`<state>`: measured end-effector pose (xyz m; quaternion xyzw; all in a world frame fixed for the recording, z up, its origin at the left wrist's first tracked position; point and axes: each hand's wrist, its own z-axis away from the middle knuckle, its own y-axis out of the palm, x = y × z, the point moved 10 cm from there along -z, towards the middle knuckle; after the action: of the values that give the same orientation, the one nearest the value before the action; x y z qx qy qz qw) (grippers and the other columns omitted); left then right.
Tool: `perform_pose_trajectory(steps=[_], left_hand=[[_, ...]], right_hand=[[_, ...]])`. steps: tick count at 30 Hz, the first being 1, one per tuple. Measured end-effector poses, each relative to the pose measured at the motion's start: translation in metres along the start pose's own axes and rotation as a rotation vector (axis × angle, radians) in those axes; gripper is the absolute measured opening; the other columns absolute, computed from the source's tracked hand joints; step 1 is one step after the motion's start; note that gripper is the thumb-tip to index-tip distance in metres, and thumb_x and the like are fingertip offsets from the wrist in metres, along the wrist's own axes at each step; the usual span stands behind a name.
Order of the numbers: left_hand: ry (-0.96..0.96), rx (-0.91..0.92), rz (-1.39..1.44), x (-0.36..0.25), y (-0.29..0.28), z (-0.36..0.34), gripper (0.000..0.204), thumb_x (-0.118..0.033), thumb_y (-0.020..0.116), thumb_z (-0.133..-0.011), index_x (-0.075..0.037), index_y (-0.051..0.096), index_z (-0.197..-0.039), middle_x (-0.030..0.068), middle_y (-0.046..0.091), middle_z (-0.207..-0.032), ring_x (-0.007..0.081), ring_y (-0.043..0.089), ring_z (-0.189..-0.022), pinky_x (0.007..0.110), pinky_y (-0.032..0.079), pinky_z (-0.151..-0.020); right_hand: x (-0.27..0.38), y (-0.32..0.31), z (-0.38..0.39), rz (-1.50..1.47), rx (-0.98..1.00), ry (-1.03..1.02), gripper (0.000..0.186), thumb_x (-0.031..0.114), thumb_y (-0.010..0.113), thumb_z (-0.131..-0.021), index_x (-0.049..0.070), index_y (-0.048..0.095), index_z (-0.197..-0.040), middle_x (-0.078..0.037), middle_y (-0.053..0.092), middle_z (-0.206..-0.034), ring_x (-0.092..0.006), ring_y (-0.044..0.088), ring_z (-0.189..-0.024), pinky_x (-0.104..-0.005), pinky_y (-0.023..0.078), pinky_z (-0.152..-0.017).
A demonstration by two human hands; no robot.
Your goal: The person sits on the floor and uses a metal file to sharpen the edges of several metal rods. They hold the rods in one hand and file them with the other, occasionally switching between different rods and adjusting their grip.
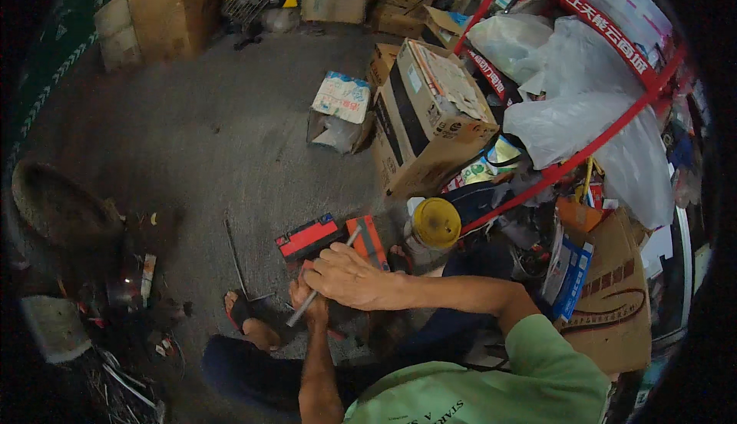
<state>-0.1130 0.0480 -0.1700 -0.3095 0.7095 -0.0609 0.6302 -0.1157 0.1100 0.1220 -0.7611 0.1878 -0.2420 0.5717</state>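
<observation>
My right hand (pixel 349 276) reaches in from the right with its fingers wrapped round a grey metal bar (pixel 301 313). The bar slants from near the orange-and-grey block down toward my left foot. Just beside it, my left hand (pixel 305 293) is closed, partly covered by the right; a bit of red shows at its fingers, but its kind is hidden. Beyond the hands lie a red-and-black block (pixel 309 240), battery-like in shape, and an orange-and-grey one (pixel 368 241). On the floor to the left rests a thin L-shaped metal rod (pixel 236 259).
A bucket with a yellow lid (pixel 436 223) stands right of the blocks. Beyond it are a large carton (pixel 414 124) and a small open box (pixel 335 128). A red rail (pixel 568 159) crosses before plastic bags at right. A tyre (pixel 65 213) and scrap lie left.
</observation>
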Motion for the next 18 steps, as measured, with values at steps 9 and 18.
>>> perform_pose_trajectory(steps=[9,18], left_hand=[[-0.017,0.017,0.000,0.035,0.001,0.001,0.030,-0.026,0.058,-0.088,0.001,0.062,-0.101,0.0248,0.055,-0.095,0.0444,0.055,-0.082,0.051,0.044,-0.072],[0.042,-0.116,0.400,-0.109,-0.058,-0.017,0.036,-0.032,0.055,-0.093,0.002,0.057,-0.104,0.0195,0.056,-0.082,0.0366,0.054,-0.082,0.044,0.041,-0.070]], right_hand=[[-0.025,0.024,-0.005,-0.298,0.181,0.282,0.025,0.019,0.061,-0.083,0.001,0.052,-0.099,-0.019,0.062,-0.091,-0.0400,0.065,-0.085,-0.0554,0.048,-0.073],[-0.039,0.005,-0.017,-0.279,0.276,0.440,0.036,0.030,0.055,-0.090,-0.001,0.067,-0.078,-0.024,0.065,-0.075,-0.0454,0.064,-0.074,-0.0550,0.047,-0.072]])
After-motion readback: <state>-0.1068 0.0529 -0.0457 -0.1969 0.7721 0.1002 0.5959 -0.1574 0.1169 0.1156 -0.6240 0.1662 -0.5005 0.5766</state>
